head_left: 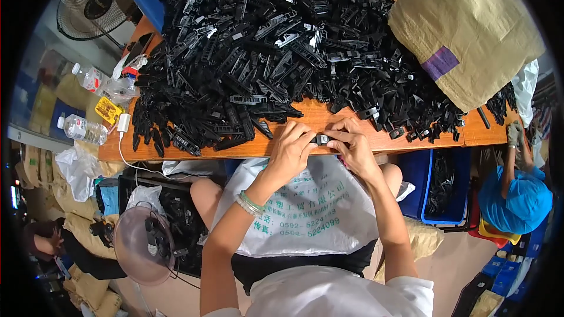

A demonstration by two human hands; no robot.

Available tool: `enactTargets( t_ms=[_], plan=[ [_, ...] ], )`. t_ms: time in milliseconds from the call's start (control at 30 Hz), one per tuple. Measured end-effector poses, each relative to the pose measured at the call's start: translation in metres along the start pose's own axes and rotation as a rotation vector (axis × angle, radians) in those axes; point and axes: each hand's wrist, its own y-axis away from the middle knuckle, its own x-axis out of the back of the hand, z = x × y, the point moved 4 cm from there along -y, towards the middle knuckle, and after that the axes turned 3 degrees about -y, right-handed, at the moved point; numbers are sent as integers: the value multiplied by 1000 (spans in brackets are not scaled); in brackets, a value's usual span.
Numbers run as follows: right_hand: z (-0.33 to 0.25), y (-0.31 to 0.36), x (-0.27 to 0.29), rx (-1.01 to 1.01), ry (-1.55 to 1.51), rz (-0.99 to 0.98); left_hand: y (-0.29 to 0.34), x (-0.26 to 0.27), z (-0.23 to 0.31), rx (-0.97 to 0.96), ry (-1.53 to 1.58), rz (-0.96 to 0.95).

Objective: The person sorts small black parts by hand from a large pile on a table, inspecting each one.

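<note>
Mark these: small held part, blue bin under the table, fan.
Small held part (321,140), head view: its middle.
Blue bin (418,169), head view: its left side wall.
Fan (98,6), head view: its dark hub.

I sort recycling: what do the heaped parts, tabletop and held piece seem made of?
Heaped parts: probably plastic, black, with glossy highlights. Tabletop: wood or laminate, satiny, with orange-brown grain. Held piece: black with shiny pale patch; plastic or metal, unclear.

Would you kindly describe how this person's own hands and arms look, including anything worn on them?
The left hand and right hand are both ungloved, with short white sleeves higher up the arms. Around the left wrist are a pale green bangle and a light beaded bracelet; no jewellery shows on the right wrist.
</note>
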Motion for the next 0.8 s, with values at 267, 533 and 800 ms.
enactTargets(
  t_ms=[267,533,800],
  plan=[
    [-5,26,2,-39,-99,-33,-2,20,3,1,69,-59],
    [8,28,48,20,318,477,-34,60,-24,-24,-705,-37],
    [19,4,52,175,820,464,-43,65,-19,-130,-645,-93]
  ],
)
